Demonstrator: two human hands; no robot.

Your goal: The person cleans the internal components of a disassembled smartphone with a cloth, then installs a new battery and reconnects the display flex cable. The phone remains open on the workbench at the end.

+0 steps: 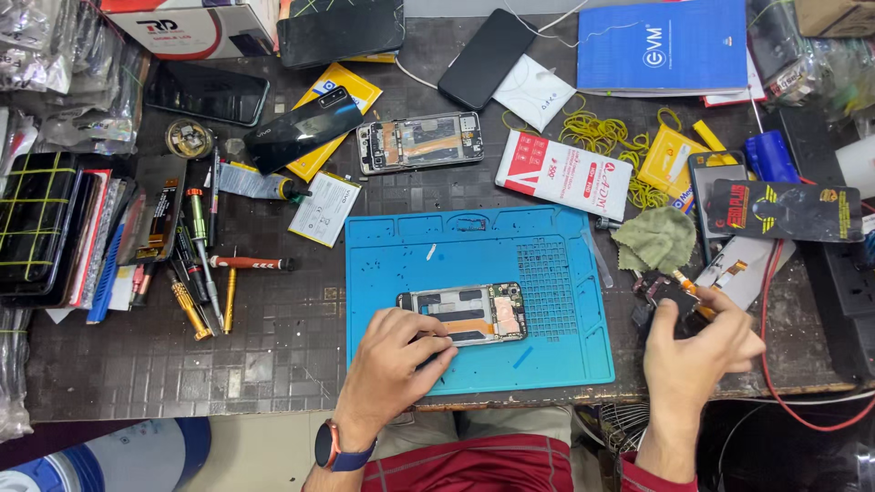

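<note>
Opened phone (463, 313), flat on the blue ribbed mat (556, 355), lies under the left hand (394, 364) fingertips pressing its end; right hand (706, 351) beside the mat pinches a small orange-tipped part (685, 284).

Opened phone frame (465, 314) lies flat, circuit board exposed, on blue mat (565, 364)

A dark tiled workbench (273, 355) carries a blue mat (565, 355) at centre, screwdrivers (205, 292) at nine o'clock, phones (301, 132) at eleven, a blue booklet (663, 46) at one, a green cloth (656, 239) at three.
</note>
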